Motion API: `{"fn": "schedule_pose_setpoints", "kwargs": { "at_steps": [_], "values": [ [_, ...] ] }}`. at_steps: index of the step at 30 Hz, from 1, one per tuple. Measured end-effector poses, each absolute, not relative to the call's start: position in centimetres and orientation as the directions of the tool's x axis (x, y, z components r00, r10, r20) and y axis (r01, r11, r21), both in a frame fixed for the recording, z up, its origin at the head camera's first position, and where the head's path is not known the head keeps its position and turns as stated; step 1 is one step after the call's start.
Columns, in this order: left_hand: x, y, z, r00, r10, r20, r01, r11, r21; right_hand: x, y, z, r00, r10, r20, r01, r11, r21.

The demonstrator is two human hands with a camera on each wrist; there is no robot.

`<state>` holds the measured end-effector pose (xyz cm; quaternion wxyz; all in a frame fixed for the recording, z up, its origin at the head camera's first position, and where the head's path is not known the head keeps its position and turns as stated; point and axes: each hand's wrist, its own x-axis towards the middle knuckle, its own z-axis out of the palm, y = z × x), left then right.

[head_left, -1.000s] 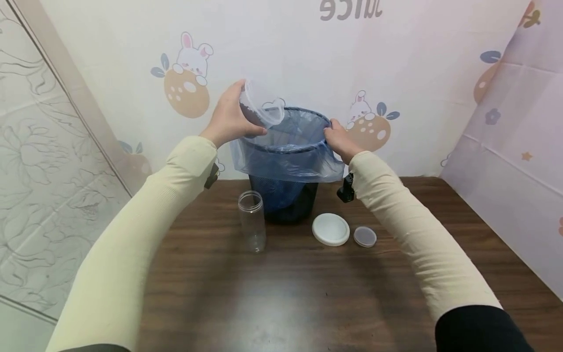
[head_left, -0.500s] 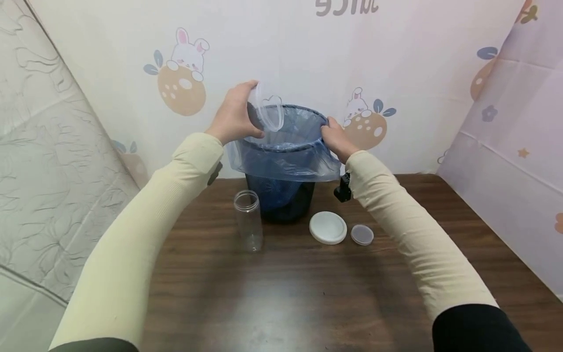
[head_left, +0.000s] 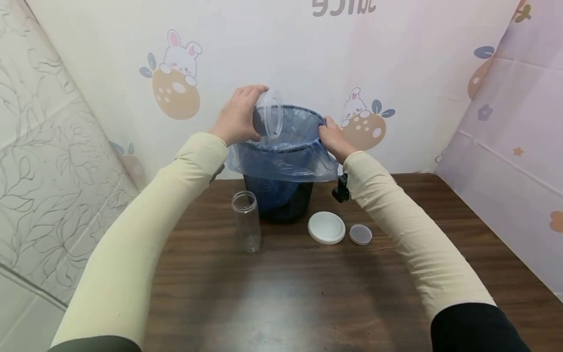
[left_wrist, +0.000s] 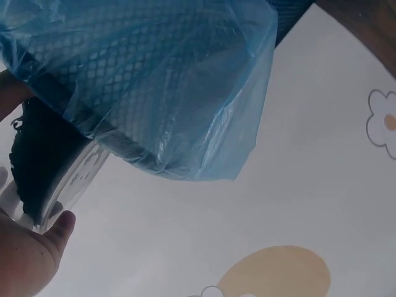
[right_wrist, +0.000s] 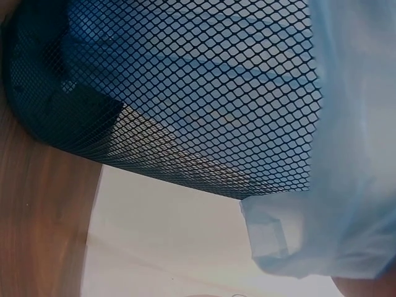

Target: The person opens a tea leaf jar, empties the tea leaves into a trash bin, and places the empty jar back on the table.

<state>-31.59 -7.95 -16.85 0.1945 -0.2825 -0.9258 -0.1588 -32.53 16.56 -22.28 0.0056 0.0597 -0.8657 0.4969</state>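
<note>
My left hand [head_left: 236, 116] grips a clear plastic tub [head_left: 273, 117] by its outside, tipped on its side at the left rim of a mesh wastebasket [head_left: 286, 203]. The tub's mouth faces right, over the basket's opening. Dark contents [left_wrist: 43, 154] show through its wall in the left wrist view; their kind is unclear. A translucent blue bin bag [head_left: 286, 165] lines the basket and folds down over its rim. On the right side, my right hand [head_left: 336, 140] holds the rim and bag, thumb on top. The right wrist view shows mostly mesh and hanging bag.
A clear open jar [head_left: 247, 225] stands upright just left of the wastebasket. Right of the basket, a white round lid [head_left: 327, 228] and a smaller translucent lid [head_left: 360, 234] lie on the wooden table [head_left: 272, 303]. A printed curtain [head_left: 281, 44] hangs close behind.
My left hand has moved slightly right relative to the basket and turned the tub further onto its side, its mouth now facing right. The right hand keeps its hold on the rim.
</note>
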Motion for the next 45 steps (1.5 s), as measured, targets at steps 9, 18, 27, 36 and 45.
{"fn": "schedule_pose_setpoints", "kwargs": {
  "at_steps": [9, 18, 27, 36, 45],
  "values": [
    [-31.23, -7.65, -16.97, -0.755, 0.482, 0.445, 0.583, 0.804, 0.118, -32.32, 16.64, -22.39, -0.993, -0.092, 0.071, -0.108, 0.505, -0.856],
    [-31.27, -7.46, -17.04, -0.736, 0.511, 0.443, 0.59, 0.805, 0.052, -32.35, 16.75, -22.48, -0.991, -0.086, 0.105, -0.134, 0.501, -0.855],
    [-31.49, -7.75, -17.39, -0.703, 0.541, 0.462, 0.605, 0.796, -0.012, -32.34, 16.52, -22.66, -0.99, -0.104, 0.091, -0.131, 0.492, -0.861],
    [-31.43, -8.11, -16.9, -0.699, 0.552, 0.455, 0.592, 0.804, -0.066, -32.83, 16.0, -22.12, -0.987, -0.104, 0.122, -0.157, 0.493, -0.856],
    [-31.58, -8.08, -17.54, -0.689, 0.58, 0.434, 0.59, 0.797, -0.129, -32.44, 16.21, -22.63, -0.986, -0.125, 0.113, -0.16, 0.496, -0.853]
  ]
}}
